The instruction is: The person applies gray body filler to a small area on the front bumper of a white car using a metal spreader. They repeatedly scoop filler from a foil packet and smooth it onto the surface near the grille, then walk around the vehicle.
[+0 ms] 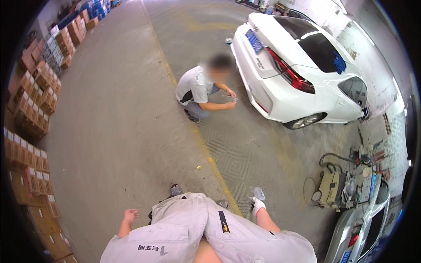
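My right hand [257, 205], in a white glove with dark fingertips, is closed on a thin grey, partly see-through sheet [258, 193] beside my right leg. Its exact kind is not clear. On the other side, my bare left hand [130, 214] hangs away from my body, fingers loosely bent and apart, with nothing visible in it. A crouching co-worker [196, 90] in a grey shirt holds a small thing in both hands, too small to make out, near the rear bumper of a white car [280, 65].
Stacked cardboard boxes [33, 118] line the left wall. A yellow floor line [210, 158] runs past my right foot. At right stand a beige wheeled machine with a hose [330, 188] and a silver car [366, 223]. A small yellow object [198, 168] lies on the floor ahead.
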`<act>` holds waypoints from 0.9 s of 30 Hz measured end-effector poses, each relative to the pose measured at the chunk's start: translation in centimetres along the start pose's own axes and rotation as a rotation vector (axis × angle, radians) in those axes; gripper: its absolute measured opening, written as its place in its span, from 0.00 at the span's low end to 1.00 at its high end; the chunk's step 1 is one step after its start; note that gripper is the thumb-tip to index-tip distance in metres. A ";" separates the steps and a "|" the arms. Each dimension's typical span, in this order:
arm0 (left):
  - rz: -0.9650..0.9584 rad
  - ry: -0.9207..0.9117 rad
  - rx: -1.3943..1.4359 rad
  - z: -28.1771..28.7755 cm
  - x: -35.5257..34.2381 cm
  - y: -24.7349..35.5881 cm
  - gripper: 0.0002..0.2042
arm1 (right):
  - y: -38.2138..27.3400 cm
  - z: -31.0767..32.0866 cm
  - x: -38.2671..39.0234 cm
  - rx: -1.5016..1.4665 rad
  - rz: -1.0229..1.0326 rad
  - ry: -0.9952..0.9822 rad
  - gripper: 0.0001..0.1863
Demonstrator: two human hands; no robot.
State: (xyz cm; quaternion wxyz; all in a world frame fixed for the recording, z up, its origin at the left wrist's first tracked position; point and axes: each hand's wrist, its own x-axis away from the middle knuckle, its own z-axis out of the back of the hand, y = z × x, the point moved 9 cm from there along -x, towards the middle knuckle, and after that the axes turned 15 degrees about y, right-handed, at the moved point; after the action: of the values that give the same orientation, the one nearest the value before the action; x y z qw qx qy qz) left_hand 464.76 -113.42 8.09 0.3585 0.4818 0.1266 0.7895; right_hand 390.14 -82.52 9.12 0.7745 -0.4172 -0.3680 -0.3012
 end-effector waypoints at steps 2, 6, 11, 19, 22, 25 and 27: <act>0.062 0.142 0.020 4.0 -0.5 -3.4 0.08 | -0.2 -2.3 1.4 0.064 -0.006 0.040 0.13; 0.014 0.127 -0.299 7.8 0.6 -8.1 0.07 | -1.5 -7.2 5.9 0.113 0.036 -0.060 0.12; -0.138 -0.069 -0.293 8.4 -2.4 -7.8 0.11 | -4.4 -11.8 11.8 -0.054 0.080 -0.098 0.12; 0.019 0.032 0.084 1.5 -12.6 6.0 0.10 | -5.8 -7.0 13.8 -0.153 0.096 -0.019 0.11; -0.038 -0.021 0.006 -5.2 -12.0 13.4 0.09 | -2.9 -2.9 12.7 -0.164 0.066 0.046 0.11; -0.235 -0.216 -0.099 -12.3 -9.7 19.2 0.08 | 1.7 1.9 11.6 -0.236 -0.002 0.152 0.12; -0.367 -0.288 -0.253 -16.0 -7.9 21.0 0.08 | 5.5 4.4 11.0 -0.295 -0.068 0.194 0.12</act>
State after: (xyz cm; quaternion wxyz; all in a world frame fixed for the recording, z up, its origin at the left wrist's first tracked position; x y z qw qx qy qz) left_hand 443.98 -131.42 6.15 0.5674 0.5094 0.0602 0.6441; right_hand 398.99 -77.82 17.47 0.7261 -0.4827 -0.2573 -0.4167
